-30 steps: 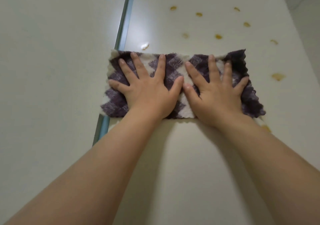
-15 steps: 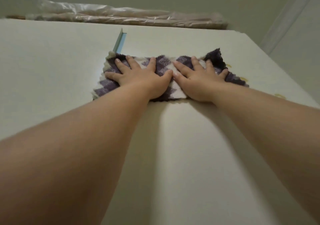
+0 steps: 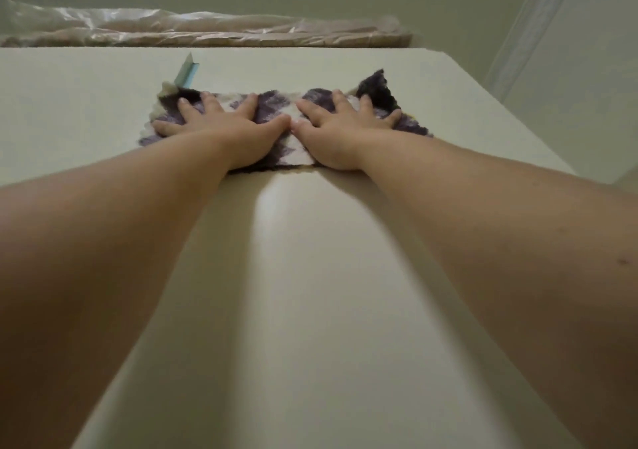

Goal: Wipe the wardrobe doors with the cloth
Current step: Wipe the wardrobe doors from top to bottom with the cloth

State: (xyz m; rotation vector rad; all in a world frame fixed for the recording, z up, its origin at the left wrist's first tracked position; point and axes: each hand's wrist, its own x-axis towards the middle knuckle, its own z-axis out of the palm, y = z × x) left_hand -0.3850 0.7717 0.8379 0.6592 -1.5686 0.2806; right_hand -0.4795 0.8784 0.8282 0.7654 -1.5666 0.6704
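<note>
A purple-and-white patterned cloth [image 3: 276, 108] lies spread flat against the pale wardrobe door [image 3: 310, 276], high up near its top edge. My left hand [image 3: 224, 131] presses on the cloth's left half with fingers straight and spread. My right hand [image 3: 338, 131] presses flat on the right half, thumbs almost touching. The cloth's upper right corner [image 3: 376, 86] stands away from the door. The cloth's left end covers the teal metal strip [image 3: 186, 72] between the two doors. Any stains under the cloth are hidden.
Plastic-wrapped bundles [image 3: 207, 31] lie on top of the wardrobe, just under the ceiling. A wall with a white moulding [image 3: 531, 27] runs along the right side of the wardrobe. The left door [image 3: 69, 110] stretches away to the left.
Both hands have slid the cloth upward along the door toward its top edge, over the yellow-brown spots seen earlier. The view has tilted up, bringing the wardrobe top and ceiling in.
</note>
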